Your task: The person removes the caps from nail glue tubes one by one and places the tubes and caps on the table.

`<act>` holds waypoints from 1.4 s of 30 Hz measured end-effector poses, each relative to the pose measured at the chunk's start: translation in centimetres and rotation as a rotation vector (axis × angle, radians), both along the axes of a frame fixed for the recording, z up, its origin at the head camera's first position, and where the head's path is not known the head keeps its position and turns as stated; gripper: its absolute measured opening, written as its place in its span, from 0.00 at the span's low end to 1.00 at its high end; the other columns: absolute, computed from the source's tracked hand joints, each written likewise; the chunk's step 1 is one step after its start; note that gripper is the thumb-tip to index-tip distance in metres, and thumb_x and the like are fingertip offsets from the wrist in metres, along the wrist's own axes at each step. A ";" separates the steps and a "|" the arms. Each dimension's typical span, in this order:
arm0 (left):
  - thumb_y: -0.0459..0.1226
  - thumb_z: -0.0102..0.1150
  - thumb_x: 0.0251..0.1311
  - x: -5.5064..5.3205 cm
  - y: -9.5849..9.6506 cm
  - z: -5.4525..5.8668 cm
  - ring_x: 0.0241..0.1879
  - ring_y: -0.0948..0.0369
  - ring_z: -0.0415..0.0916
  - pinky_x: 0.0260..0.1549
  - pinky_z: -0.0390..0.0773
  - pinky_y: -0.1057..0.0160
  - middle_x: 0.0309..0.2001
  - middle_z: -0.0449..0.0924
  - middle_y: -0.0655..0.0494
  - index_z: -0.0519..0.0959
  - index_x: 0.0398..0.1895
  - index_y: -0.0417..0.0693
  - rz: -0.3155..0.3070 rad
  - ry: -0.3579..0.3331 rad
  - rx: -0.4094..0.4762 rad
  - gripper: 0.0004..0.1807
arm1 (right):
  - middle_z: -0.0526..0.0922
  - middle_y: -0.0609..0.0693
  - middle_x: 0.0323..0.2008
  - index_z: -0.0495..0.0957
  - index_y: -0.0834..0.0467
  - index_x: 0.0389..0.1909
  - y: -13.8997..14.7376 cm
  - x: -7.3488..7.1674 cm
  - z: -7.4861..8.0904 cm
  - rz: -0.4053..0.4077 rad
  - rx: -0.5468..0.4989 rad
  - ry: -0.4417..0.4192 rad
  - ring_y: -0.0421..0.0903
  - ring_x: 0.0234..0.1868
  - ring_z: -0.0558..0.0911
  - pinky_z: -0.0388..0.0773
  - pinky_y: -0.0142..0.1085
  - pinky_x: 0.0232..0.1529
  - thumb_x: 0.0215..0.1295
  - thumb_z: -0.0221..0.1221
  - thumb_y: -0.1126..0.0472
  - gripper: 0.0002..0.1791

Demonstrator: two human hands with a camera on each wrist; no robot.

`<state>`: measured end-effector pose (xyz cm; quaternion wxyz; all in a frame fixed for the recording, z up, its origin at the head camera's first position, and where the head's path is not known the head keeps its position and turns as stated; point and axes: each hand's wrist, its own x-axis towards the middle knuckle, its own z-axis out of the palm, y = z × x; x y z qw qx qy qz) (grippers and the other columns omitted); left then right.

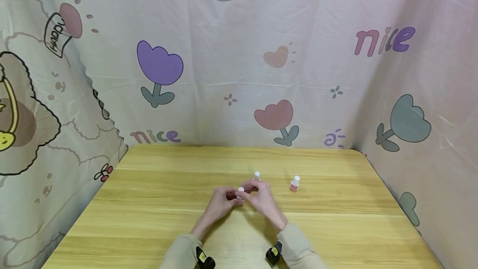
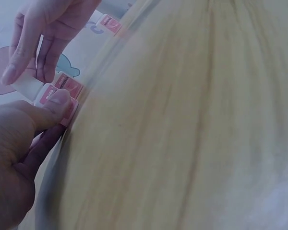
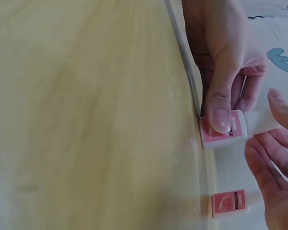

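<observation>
A small white bottle (image 3: pixel 230 139) with a red-pink label stands on the wooden table (image 1: pixel 336 219), in front of me near the middle. My left hand (image 1: pixel 219 204) grips its body, thumb (image 2: pixel 58 99) across the label. At the top, my right hand (image 1: pixel 263 198) has its thumb and fingers on either side of the white cap (image 2: pixel 28 87). Just behind my right hand is a second bottle of the same kind (image 1: pixel 257 175), its lower part hidden in the head view. Its red label shows in the right wrist view.
A third matching bottle (image 1: pixel 294 184) stands upright to the right of my right hand. Printed cloth (image 1: pixel 224 53) hangs behind the table and along both sides. Each wrist carries a black camera (image 1: pixel 204 258).
</observation>
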<state>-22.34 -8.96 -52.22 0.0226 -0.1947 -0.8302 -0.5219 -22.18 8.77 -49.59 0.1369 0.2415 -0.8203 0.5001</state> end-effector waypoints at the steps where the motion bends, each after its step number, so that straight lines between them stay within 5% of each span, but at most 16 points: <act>1: 0.32 0.73 0.55 0.0 0.0 0.0 0.31 0.72 0.82 0.34 0.79 0.73 0.33 0.90 0.54 0.88 0.34 0.48 0.001 0.004 0.000 0.05 | 0.89 0.52 0.28 0.85 0.60 0.32 -0.1 0.0 0.0 -0.014 0.004 -0.006 0.40 0.29 0.86 0.85 0.36 0.35 0.54 0.74 0.63 0.08; 6: 0.31 0.73 0.54 0.0 -0.1 0.0 0.31 0.71 0.83 0.34 0.79 0.72 0.32 0.91 0.53 0.88 0.34 0.47 -0.004 0.033 0.020 0.05 | 0.88 0.49 0.26 0.85 0.57 0.29 -0.3 -0.1 0.3 -0.051 0.013 -0.024 0.35 0.27 0.83 0.83 0.32 0.33 0.54 0.74 0.63 0.06; 19: 0.31 0.74 0.53 -0.1 -0.2 0.0 0.33 0.69 0.84 0.35 0.80 0.72 0.33 0.91 0.51 0.88 0.36 0.46 0.009 0.027 0.026 0.07 | 0.89 0.53 0.28 0.86 0.65 0.34 -0.5 -0.1 0.1 -0.011 0.042 0.090 0.45 0.30 0.86 0.85 0.38 0.36 0.57 0.70 0.68 0.05; 26: 0.31 0.74 0.53 0.0 -0.1 -0.2 0.32 0.71 0.84 0.35 0.80 0.72 0.33 0.91 0.52 0.88 0.36 0.46 0.007 0.017 0.027 0.07 | 0.89 0.55 0.31 0.85 0.64 0.38 -0.2 0.0 -0.1 0.015 -0.035 -0.052 0.50 0.32 0.88 0.85 0.34 0.38 0.59 0.70 0.66 0.08; 32: 0.31 0.74 0.53 0.2 -0.1 -0.2 0.34 0.66 0.86 0.37 0.82 0.71 0.33 0.91 0.51 0.88 0.35 0.46 0.013 0.026 0.035 0.07 | 0.89 0.53 0.29 0.85 0.59 0.32 -0.4 0.2 0.2 -0.055 -0.049 -0.143 0.41 0.30 0.85 0.82 0.29 0.36 0.54 0.74 0.63 0.08; 42: 0.30 0.73 0.54 0.2 -0.1 -0.1 0.37 0.61 0.88 0.39 0.82 0.71 0.35 0.91 0.49 0.88 0.37 0.44 0.000 0.019 0.034 0.08 | 0.89 0.53 0.28 0.86 0.63 0.34 -0.6 0.3 0.2 -0.031 0.031 0.040 0.44 0.29 0.85 0.85 0.39 0.36 0.55 0.71 0.69 0.06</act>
